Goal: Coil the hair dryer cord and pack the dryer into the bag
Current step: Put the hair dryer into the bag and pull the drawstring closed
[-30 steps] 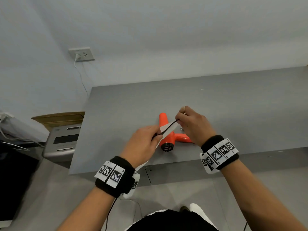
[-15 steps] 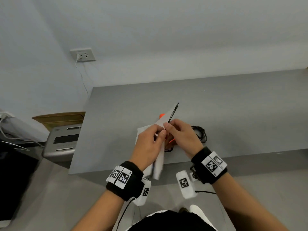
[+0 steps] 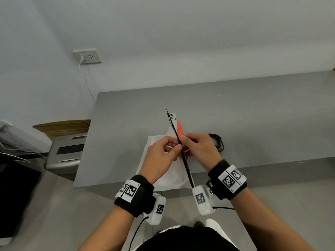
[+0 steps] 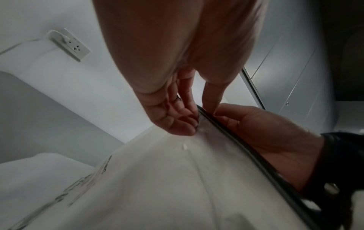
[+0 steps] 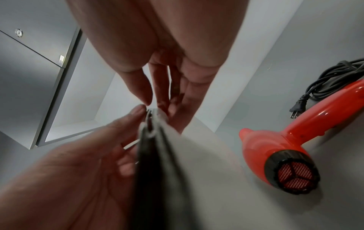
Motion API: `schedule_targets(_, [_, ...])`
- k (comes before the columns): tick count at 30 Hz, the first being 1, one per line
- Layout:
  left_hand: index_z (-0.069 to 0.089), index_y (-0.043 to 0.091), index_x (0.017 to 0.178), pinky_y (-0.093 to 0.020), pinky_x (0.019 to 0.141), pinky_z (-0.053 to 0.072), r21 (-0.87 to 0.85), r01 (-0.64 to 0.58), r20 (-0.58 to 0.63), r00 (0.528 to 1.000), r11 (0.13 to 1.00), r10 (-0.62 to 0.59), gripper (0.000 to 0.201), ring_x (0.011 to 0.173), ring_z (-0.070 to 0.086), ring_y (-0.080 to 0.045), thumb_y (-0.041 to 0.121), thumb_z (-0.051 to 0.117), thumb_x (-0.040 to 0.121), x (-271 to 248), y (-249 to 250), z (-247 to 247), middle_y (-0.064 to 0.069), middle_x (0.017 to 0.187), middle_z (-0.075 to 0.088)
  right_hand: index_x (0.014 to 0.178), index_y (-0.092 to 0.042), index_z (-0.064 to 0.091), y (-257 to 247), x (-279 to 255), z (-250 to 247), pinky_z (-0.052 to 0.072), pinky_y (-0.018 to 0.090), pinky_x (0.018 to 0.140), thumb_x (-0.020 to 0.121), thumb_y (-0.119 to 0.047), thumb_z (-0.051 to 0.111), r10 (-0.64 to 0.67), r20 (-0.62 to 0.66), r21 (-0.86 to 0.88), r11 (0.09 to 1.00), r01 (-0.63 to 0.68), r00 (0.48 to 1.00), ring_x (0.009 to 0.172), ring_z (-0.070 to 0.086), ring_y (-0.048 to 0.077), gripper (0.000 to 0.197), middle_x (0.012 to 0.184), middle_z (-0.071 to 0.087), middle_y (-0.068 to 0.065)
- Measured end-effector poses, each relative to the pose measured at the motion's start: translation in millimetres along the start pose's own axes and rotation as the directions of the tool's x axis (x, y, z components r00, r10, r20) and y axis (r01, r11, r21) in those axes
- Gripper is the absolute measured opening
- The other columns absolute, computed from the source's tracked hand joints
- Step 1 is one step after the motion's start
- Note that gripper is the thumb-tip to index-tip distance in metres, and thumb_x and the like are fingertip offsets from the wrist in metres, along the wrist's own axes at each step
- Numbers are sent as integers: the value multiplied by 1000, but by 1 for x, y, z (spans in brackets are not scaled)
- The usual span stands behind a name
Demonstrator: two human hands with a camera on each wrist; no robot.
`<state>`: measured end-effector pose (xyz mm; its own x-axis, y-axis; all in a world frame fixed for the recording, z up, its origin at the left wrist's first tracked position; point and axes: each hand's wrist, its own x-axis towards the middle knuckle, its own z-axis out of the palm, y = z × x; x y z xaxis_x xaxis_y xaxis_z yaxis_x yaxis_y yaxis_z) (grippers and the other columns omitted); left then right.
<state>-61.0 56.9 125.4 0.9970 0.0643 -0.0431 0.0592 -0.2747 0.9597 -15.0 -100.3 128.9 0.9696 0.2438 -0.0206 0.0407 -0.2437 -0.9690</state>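
Observation:
A white bag (image 3: 157, 171) with a black zipper strip (image 3: 183, 154) along its top is held above the grey table's (image 3: 253, 115) front edge. My left hand (image 3: 176, 147) pinches the strip from the left, and my right hand (image 3: 183, 139) pinches it from the right, close together. From the left wrist, the bag (image 4: 157, 179) hangs below the left hand (image 4: 199, 112). The orange hair dryer (image 5: 275, 147) lies on the table behind the bag, mostly hidden in the head view. Its black cord (image 5: 331, 77) lies coiled beside the handle, plug (image 5: 297, 109) free.
A wall outlet (image 3: 87, 56) with a white cable plugged in is at the back left. A cardboard box (image 3: 63, 125) and a grey machine (image 3: 67, 153) stand left of the table. The table's front edge runs just under my wrists.
Both hands came together and drew toward me, off the dryer. The bag's zipper strip now points away from me, and the coiled cord shows to the right.

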Motion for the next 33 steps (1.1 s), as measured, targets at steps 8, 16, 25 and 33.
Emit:
schedule_targets(8, [71,26,105,-33,72,61,9,-27,26,999,1000,27,9,80,67,-14,24,67,97,-1,-4,-1,8,94,74,91,-23,81,7,0,1,59,55,82,89,-34,65,14,18,25,1000,-14,1000,83,75,29,19,83,79,5])
schedule_targets(16, [61,23,89,-21,60,50,199,-47,-114,991,979,71,14,67,58,-9,23,75,88,-1,-3,13,5,78,65,73,-8,75,10,2,10,47,38,59,91,-23,59,-3,-3,-39,999,2,1000,56,51,22,28,67,63,24])
schedule_targets(25, [60,20,97,-10,62,41,330,16,-429,893,944,135,7,73,60,-5,15,65,96,31,28,-64,5,83,64,77,-14,71,44,34,-25,61,53,66,88,-20,57,133,-194,-111,981,-156,972,63,72,30,19,64,71,10])
schedule_targets(33, [62,22,96,-15,66,46,426,-113,-192,958,898,211,4,73,59,-5,20,65,97,36,12,-36,6,79,64,100,-20,73,77,47,-35,53,35,89,93,-24,59,121,35,-415,905,-96,992,92,67,24,15,93,73,3])
